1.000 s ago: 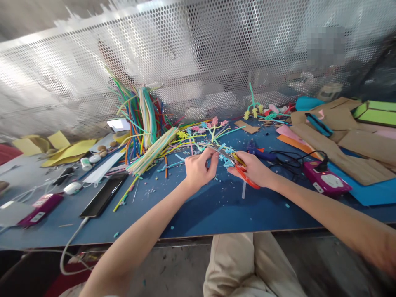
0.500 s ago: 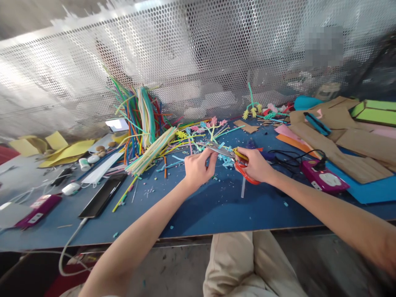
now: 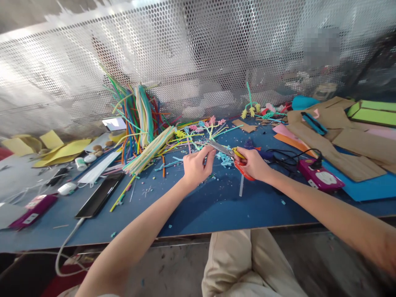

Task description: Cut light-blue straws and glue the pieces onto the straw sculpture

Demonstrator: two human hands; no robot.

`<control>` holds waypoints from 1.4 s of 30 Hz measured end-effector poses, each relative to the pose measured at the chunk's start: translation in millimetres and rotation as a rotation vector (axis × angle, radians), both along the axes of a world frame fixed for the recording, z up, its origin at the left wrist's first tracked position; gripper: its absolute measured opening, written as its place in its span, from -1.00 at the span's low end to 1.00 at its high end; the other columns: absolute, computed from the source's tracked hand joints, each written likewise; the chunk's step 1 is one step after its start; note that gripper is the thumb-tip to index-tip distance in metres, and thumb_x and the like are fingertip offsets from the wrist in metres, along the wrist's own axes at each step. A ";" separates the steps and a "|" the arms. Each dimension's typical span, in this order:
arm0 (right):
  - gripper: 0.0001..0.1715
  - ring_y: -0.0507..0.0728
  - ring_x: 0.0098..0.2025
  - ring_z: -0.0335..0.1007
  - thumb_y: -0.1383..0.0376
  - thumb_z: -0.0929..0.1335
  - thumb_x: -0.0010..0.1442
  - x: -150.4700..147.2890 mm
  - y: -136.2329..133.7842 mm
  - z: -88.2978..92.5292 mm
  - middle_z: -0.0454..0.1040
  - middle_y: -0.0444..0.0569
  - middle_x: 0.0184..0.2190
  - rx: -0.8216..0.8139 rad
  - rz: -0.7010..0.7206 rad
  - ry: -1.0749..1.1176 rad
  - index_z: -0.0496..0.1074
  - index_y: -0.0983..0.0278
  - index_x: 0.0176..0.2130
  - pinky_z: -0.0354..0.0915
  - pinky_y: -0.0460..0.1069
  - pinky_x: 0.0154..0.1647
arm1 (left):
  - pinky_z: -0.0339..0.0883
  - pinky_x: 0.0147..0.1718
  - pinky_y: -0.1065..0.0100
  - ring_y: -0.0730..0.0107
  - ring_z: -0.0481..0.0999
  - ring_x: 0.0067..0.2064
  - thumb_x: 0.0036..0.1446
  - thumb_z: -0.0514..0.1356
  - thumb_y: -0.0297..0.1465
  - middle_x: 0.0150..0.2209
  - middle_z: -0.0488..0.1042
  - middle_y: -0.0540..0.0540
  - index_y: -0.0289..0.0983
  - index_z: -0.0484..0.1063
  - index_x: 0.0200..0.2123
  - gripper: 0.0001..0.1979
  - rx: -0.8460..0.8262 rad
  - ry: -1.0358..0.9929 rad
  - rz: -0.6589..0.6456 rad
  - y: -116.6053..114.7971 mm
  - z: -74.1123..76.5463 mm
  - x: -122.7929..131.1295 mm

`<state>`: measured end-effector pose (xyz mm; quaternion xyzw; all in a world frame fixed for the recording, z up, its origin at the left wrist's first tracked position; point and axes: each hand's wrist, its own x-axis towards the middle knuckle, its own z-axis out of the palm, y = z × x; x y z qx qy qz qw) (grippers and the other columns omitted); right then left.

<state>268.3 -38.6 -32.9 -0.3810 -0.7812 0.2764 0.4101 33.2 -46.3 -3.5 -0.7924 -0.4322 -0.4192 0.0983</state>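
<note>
In the head-camera view, a person works with both hands at a blue tabletop (image 3: 198,220), where a standing bundle of multicoloured fuzzy stems (image 3: 144,115) rises before a perforated metal screen (image 3: 216,45). To the right of the bundle and nearer the person, the right hand (image 3: 255,165) grips a pair of scissors (image 3: 223,150), fingers wrapped around the red and yellow handles, blades angled back toward the bundle's side. The left hand (image 3: 198,167), between the bundle and the right hand, has thumb and forefinger drawn together beside the blades; anything pinched there is too small to tell.

Also right of the bundle, light blue fuzzy pieces (image 3: 225,159) lie in a cluster just below the blades, while pink fuzzy flowers (image 3: 213,121) sit farther back. A loose sheaf of pale stems (image 3: 151,152) rests immediately in front of the bundle. To its left and nearer the person lies a dark phone (image 3: 100,196) on a white cable (image 3: 66,243); yellow sheets (image 3: 66,152) spread farther left. Well to the bundle's right are a magenta power strip (image 3: 321,175) with a black plug (image 3: 316,163), brown cardboard (image 3: 355,152) and a teal cutter (image 3: 314,123).
</note>
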 end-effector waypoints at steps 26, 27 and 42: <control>-0.74 0.20 -0.35 0.53 0.08 0.38 0.10 34.6 10.0 29.0 0.57 -0.02 -0.41 0.081 -0.505 -0.383 0.41 0.21 -0.35 0.16 -0.03 -0.41 | 0.20 0.05 0.02 -0.07 0.46 0.01 0.25 0.06 -0.25 -0.16 0.60 -0.23 -0.19 0.60 -0.11 -0.66 -0.302 0.366 0.691 112.0 40.8 -131.7; -0.73 0.21 -0.35 0.53 0.06 0.39 0.09 33.7 9.1 30.3 0.58 -0.02 -0.39 0.082 -0.527 -0.415 0.42 0.21 -0.34 0.15 -0.02 -0.41 | 0.20 0.05 0.00 -0.09 0.46 0.01 0.23 0.06 -0.26 -0.17 0.60 -0.26 -0.20 0.61 -0.11 -0.65 -0.343 0.394 0.721 120.6 39.8 -135.7; -0.48 0.34 -0.21 0.49 -0.11 0.36 0.14 59.7 15.7 48.4 0.57 0.18 -0.33 0.146 -0.760 -0.784 0.51 0.28 -0.20 0.20 0.07 -0.29 | 0.20 0.03 -0.05 -0.24 0.41 0.10 0.12 0.18 -0.26 0.08 0.45 -0.50 -0.41 0.46 0.06 -0.52 -0.613 0.300 0.917 212.6 -5.8 -126.1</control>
